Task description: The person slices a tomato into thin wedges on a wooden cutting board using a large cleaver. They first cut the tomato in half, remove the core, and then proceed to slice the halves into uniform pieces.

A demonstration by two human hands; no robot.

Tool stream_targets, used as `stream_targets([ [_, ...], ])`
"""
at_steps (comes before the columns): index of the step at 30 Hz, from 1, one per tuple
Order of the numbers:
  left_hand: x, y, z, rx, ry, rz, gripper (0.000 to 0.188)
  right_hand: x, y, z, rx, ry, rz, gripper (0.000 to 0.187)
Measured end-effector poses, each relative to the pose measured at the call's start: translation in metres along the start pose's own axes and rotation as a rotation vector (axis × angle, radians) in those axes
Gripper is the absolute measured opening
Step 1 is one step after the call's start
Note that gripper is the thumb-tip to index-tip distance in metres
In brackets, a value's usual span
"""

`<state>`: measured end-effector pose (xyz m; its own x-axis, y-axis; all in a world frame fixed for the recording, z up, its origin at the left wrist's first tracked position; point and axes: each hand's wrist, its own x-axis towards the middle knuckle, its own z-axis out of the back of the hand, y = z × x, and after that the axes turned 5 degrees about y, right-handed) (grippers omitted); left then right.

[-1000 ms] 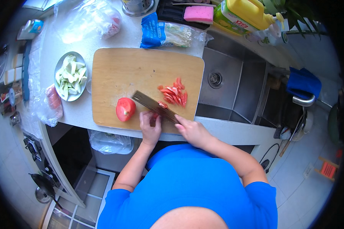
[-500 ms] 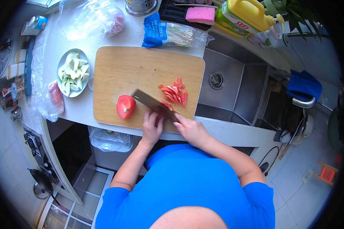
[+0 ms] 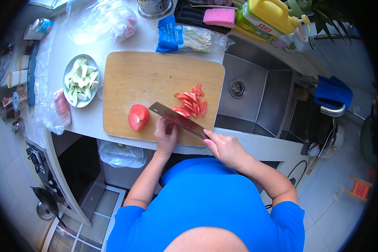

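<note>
My right hand (image 3: 226, 148) is closed around the handle end of a kitchen knife (image 3: 178, 121) with a broad, dark metal blade, slanting across the front of a wooden cutting board (image 3: 134, 75). Close behind the blade, on its near side, the fingers of my left hand (image 3: 166, 136) are bent and drawn together. The blade partly covers their tips, so what they hold cannot be made out. Just past the blade lies a loose pile of tomato slices (image 3: 191, 103). A larger tomato piece (image 3: 138, 117) rests to the left of the knife tip.
An oval plate of pale green cut vegetable (image 3: 80, 82) stands left of the board. Behind it lie a plastic bag (image 3: 103, 23) and a blue-and-clear mushroom packet (image 3: 185, 37). The metal sink (image 3: 250, 75) adjoins on the right, near a yellow jug (image 3: 266, 19) and pink sponge (image 3: 219, 17).
The knife and my right hand have shifted slightly to the right, and the blade shows more of its flat side. A slice now lies against the pile. My left hand stays nearly in place.
</note>
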<state>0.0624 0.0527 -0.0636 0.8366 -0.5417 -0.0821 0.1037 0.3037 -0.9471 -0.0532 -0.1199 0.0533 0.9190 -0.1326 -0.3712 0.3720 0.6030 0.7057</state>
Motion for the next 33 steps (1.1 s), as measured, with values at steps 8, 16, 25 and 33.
stream_targets([
  [8, 0.003, 0.003, 0.008, 0.115, 0.048, 0.025, 0.024, -0.013, 0.002, 0.006, -0.050, 0.060, -0.047, 0.038],
  [16, 0.005, 0.003, 0.004, 0.171, 0.016, -0.093, 0.024, 0.035, -0.001, -0.020, -0.070, 0.027, -0.032, 0.036],
  [25, 0.002, -0.004, 0.004, 0.097, 0.023, 0.053, 0.021, -0.001, -0.025, -0.035, -0.072, -0.013, -0.051, 0.038],
  [33, -0.011, 0.005, 0.001, 0.240, -0.002, -0.213, 0.026, 0.056, -0.013, -0.042, 0.181, -0.071, -0.043, 0.036],
])
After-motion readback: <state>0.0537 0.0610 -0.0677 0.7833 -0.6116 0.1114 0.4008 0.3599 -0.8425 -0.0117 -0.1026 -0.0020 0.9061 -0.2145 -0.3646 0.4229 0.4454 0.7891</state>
